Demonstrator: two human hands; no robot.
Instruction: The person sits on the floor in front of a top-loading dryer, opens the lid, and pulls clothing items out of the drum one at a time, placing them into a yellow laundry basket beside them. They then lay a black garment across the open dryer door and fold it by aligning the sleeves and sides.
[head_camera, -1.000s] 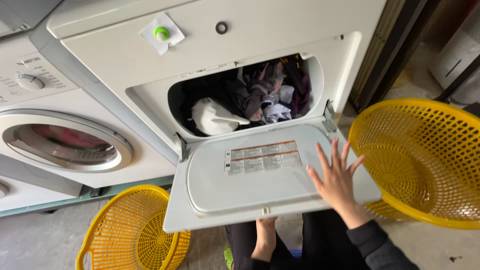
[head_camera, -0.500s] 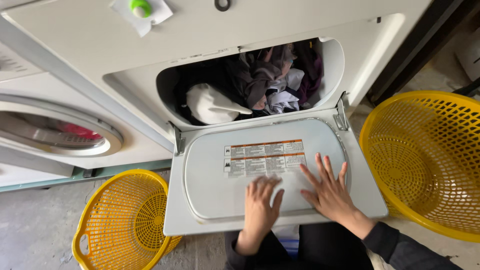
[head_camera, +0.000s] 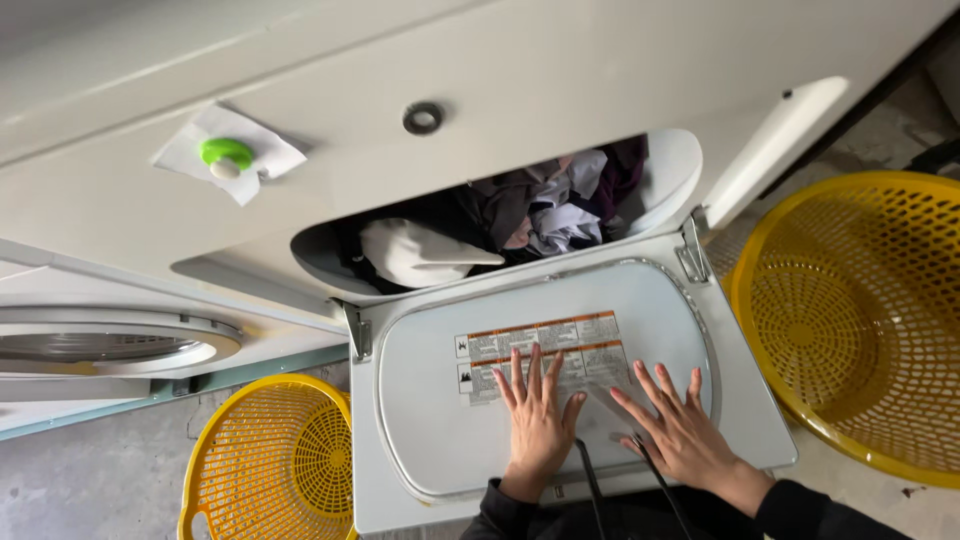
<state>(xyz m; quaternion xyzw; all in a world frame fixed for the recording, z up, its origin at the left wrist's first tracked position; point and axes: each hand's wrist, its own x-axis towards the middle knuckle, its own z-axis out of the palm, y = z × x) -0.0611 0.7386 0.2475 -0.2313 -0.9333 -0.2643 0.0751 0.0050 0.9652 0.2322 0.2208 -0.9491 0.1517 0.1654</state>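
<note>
My left hand (head_camera: 535, 415) and my right hand (head_camera: 680, 430) lie flat, fingers spread, on the lowered white dryer door (head_camera: 440, 400), side by side near its front edge. The left hand partly covers the orange and white warning label (head_camera: 540, 340). Neither hand holds anything. Behind the door, the dryer drum opening is full of mixed clothes (head_camera: 540, 205) in grey, white and dark purple, with a white garment (head_camera: 415, 255) at the left. Two thin dark cords (head_camera: 590, 480) hang between my wrists.
A large yellow mesh laundry basket (head_camera: 860, 320) stands right of the door, a smaller yellow one (head_camera: 270, 465) on the grey floor at the lower left. A washer's round door (head_camera: 110, 345) is at the left. A green and white knob on paper (head_camera: 227, 155) sticks to the dryer front.
My left hand came up from under the door and settled flat on it beside the right hand. My view moved closer and lower toward the dryer.
</note>
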